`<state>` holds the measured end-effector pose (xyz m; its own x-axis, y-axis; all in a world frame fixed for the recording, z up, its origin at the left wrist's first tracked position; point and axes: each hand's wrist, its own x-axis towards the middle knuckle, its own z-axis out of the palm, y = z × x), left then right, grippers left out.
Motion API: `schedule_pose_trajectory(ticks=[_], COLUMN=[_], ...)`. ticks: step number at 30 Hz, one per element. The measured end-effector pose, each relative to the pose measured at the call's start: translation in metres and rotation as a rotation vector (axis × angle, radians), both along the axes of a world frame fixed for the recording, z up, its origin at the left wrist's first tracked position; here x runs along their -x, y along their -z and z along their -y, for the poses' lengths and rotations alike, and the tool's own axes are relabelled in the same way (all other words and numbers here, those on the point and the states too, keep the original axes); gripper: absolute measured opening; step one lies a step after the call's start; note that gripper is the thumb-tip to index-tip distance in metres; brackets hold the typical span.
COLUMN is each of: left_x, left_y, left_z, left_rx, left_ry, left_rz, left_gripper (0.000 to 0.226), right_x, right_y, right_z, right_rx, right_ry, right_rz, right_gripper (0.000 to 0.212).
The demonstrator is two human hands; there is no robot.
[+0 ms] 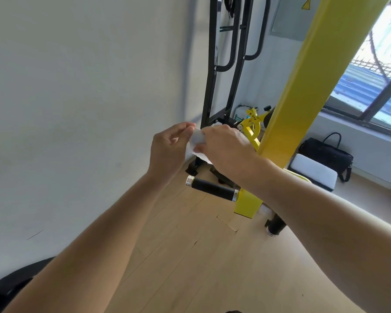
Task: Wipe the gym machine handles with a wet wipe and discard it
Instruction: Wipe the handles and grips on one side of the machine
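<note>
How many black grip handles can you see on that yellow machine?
1 clearly: a black handle sticking out left from the yellow machine, below both hands. A second black end shows under the right forearm, mostly hidden.

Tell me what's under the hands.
Below the left hand and right hand, which pinch a wipe, sits a black handle over the floor. Its right end is covered by the forearm.

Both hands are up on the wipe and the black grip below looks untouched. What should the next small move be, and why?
Probably bring the wipe down onto the black grip. Both the left hand and right hand pinch the wipe in mid-air, above and clear of the grip, so no wiping contact exists yet.
</note>
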<state>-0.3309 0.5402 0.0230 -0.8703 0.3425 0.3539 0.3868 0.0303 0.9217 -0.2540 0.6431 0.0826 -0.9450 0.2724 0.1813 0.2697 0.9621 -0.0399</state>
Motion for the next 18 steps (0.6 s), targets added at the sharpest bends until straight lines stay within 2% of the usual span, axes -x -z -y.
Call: schedule_pose_trajectory(ticks=[2, 5, 7, 9, 13, 15, 18], left_x=[0.001, -0.001, -0.004, -0.005, -0.004, -0.002, -0.002], left_y=[0.000, 0.002, 0.004, 0.005, 0.004, 0.003, 0.003], left_z=[-0.002, -0.005, -0.009, -0.012, -0.009, -0.007, -0.008], left_rx=[0.018, 0.011, -0.029, -0.052, -0.002, 0.006, 0.006], left_ry=[-0.009, 0.001, 0.004, 0.009, 0.010, -0.010, -0.021], left_rz=[-0.011, 0.001, 0.044, 0.074, 0.022, 0.013, 0.033], left_gripper=[0.022, 0.024, 0.024, 0.024, 0.026, 0.026, 0.026], right_x=[-0.017, -0.043, -0.041, -0.027, -0.014, -0.028, -0.047], right_y=[-0.003, 0.000, 0.006, 0.014, 0.023, 0.019, 0.013], right_z=[0.000, -0.001, -0.004, -0.007, -0.007, -0.010, -0.012], right_rx=[-0.281, -0.483, -0.519, -0.464, -0.364, -0.414, -0.637], right_ry=[0.038, 0.102, 0.103, 0.040, -0.017, 0.065, 0.133], right_rz=[0.079, 0.149, 0.115, 0.076, 0.018, 0.057, 0.187], right_gripper=[0.024, 0.021, 0.024, 0.028, 0.036, 0.030, 0.027])
